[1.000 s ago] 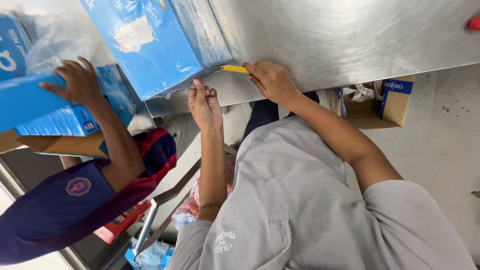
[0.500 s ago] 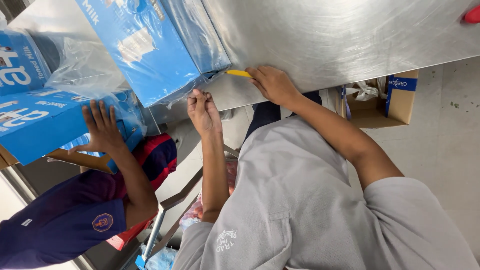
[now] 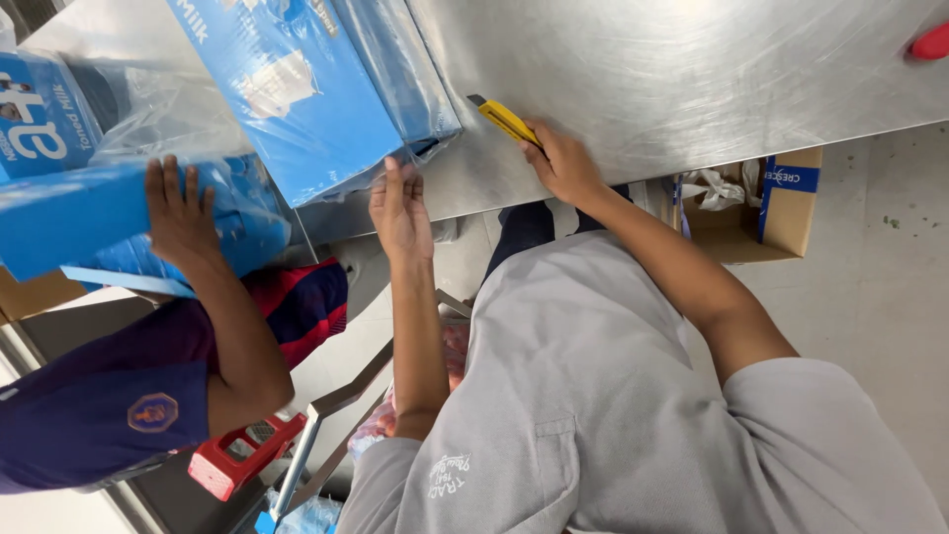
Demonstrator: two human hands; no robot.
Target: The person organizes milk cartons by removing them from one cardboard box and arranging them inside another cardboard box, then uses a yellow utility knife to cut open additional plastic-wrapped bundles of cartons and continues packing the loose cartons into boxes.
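Yellow utility knife (image 3: 504, 120) sits clenched in my right hand (image 3: 565, 163), its tip on the steel table (image 3: 692, 69) just beside the shrink-wrapped blue milk carton pack (image 3: 306, 89). My left hand (image 3: 400, 210) is released, fingers flat, touching the pack's near edge. To the left, a co-worker's hand (image 3: 181, 213) rests on another blue pack (image 3: 89, 213). A cardboard box (image 3: 766, 203) stands on the floor to the right.

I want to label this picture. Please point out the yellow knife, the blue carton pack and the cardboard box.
yellow knife (image 3: 504, 120), head view, on its handle.
blue carton pack (image 3: 297, 89), head view, on its wrapped top face.
cardboard box (image 3: 786, 213), head view, on its side wall.
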